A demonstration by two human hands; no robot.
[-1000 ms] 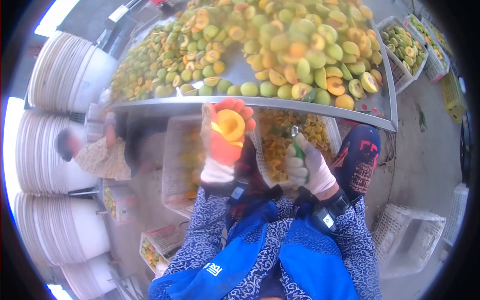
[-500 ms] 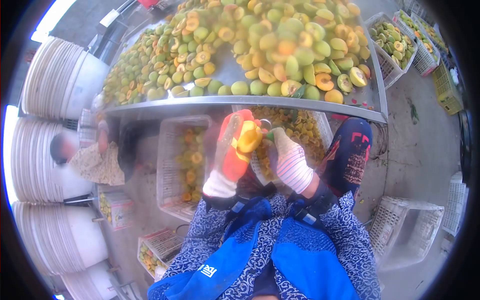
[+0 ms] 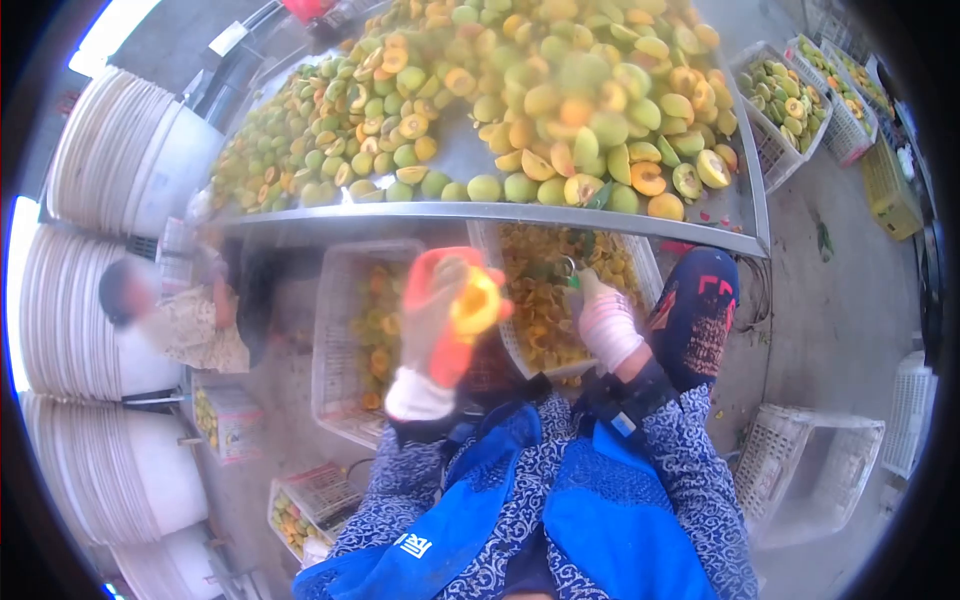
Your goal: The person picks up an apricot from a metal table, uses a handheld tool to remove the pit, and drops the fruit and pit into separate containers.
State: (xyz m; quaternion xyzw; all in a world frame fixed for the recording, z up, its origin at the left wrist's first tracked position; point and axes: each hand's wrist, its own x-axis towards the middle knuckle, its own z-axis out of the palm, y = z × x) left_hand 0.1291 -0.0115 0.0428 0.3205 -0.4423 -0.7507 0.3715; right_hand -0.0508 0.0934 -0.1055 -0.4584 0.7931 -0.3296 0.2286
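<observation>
My left hand (image 3: 437,305), in an orange and white glove, is closed around a peach half (image 3: 474,303) with its yellow-orange cut face showing. My right hand (image 3: 608,318), in a whitish striped glove, grips a small tool with a green handle and a metal loop (image 3: 571,270) at its tip. A gap separates the tool from the fruit. Below both hands, a white crate (image 3: 646,262) holds many orange-yellow peach pieces (image 3: 545,325). To its left stands another pale crate (image 3: 335,330) with more fruit pieces.
A metal table (image 3: 455,150) heaped with halved green-yellow peaches spans the front; its raised edge (image 3: 480,210) is near my hands. Filled crates (image 3: 785,100) stand right, an upright white crate (image 3: 815,470) lower right. Stacked white tubs (image 3: 110,310) and a person (image 3: 195,310) are left.
My hands have moved apart: the left one went left and down with the peach half, the right one right and down with the looped tool, which was at the fruit before.
</observation>
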